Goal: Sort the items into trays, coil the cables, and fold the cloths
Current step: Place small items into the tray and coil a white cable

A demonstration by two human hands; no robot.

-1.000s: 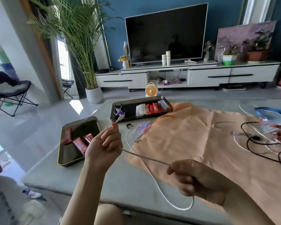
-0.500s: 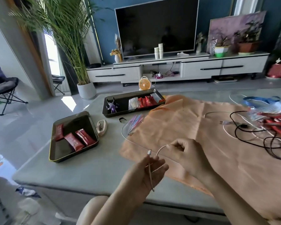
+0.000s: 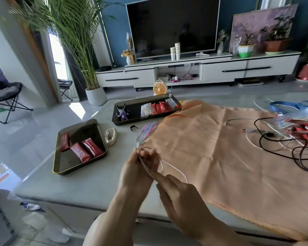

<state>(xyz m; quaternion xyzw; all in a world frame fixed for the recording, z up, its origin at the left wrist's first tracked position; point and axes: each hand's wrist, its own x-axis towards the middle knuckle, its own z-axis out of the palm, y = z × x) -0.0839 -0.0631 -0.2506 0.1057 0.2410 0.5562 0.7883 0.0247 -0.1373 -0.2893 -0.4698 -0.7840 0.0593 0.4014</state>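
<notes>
Grey table (image 3: 75,190) in a living room. Above its near edge, the left hand (image 3: 139,171) curls round loops of white cable (image 3: 175,169), and the right hand (image 3: 183,199) pinches the strand just beside it. If the left grip slackens, the springy loops would likely uncoil over the orange cloth (image 3: 220,148).

A thin white cable (image 3: 174,168) loops between the left hand (image 3: 140,167) and the right hand (image 3: 181,197), over the near edge of a flat orange cloth (image 3: 229,157). Three red packets (image 3: 80,153) lie in the near dark tray (image 3: 68,164). The far tray (image 3: 133,108) holds more red packets and a purple toy (image 3: 122,113). A black cable (image 3: 270,134) lies tangled on the cloth's right side.
</notes>
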